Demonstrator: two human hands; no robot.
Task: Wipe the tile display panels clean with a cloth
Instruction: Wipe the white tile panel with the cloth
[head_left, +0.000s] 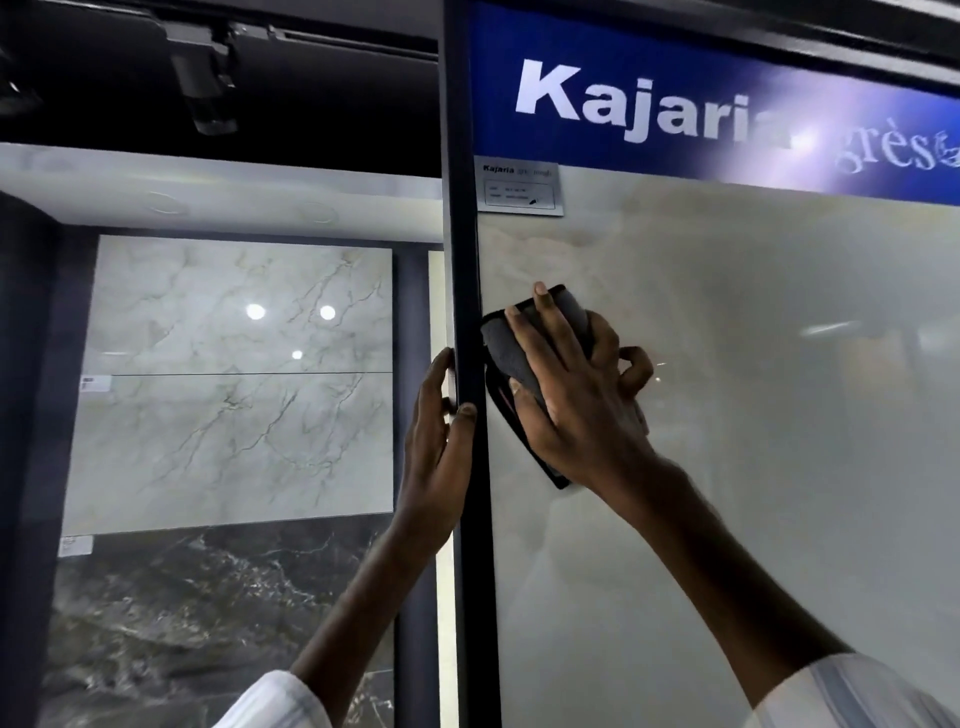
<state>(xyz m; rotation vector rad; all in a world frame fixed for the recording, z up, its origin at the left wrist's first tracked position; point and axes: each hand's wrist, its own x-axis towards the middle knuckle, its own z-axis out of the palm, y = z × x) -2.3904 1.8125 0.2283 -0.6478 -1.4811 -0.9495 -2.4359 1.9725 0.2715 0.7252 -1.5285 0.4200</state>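
Flat fingers of the right hand (576, 384) pressed a grey cloth (511, 353) against the cream tile panel (753, 415); the left hand (441, 441) gripped its dark frame (467, 260). At one o'clock, a blue banner (675, 93) read "Kajaria".

Two hands (436, 447) (576, 395), one grey cloth (511, 353), one cream tile panel (753, 415) at three o'clock, two veined marble tiles (239, 306) (228, 447) at nine o'clock, one dark tile (208, 623) at seven.

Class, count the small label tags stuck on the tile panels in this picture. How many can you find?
3: the grey label top-left of the cream panel, the small tag on the white marble, the lower tag beneath it. Others may be hidden.
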